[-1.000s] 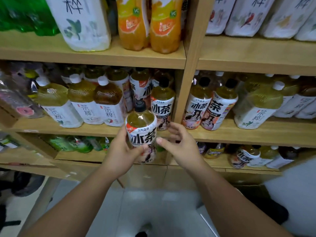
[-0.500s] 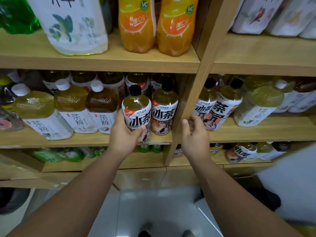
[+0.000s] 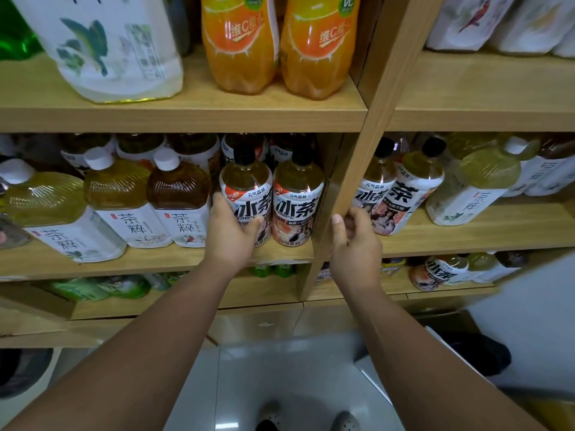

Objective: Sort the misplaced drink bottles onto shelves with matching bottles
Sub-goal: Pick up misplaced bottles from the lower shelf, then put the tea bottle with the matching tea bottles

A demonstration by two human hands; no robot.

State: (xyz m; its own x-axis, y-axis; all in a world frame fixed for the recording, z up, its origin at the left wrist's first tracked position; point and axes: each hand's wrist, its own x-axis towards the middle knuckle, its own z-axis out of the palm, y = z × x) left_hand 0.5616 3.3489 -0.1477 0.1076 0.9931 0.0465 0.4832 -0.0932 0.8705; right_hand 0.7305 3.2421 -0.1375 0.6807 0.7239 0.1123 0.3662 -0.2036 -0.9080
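Note:
My left hand (image 3: 231,230) grips a black-capped tea bottle (image 3: 247,188) with a white label. The bottle stands upright on the middle shelf (image 3: 155,259), right beside a matching black-capped bottle (image 3: 297,197). My right hand (image 3: 353,241) hovers in front of the wooden upright post (image 3: 357,169), fingers loosely curled, holding nothing. Two more matching black-capped bottles (image 3: 401,194) stand just right of the post.
White-capped square tea bottles (image 3: 174,203) fill the shelf to the left. Orange juice bottles (image 3: 239,45) and a large white-wrapped bottle (image 3: 102,48) stand on the shelf above. A yellow-green white-capped bottle (image 3: 476,188) leans at right. Green bottles (image 3: 102,287) lie on the low shelf.
My left hand has carried the black-capped bottle up and onto the middle shelf beside its match. My right hand let go of it and moved right, to the post.

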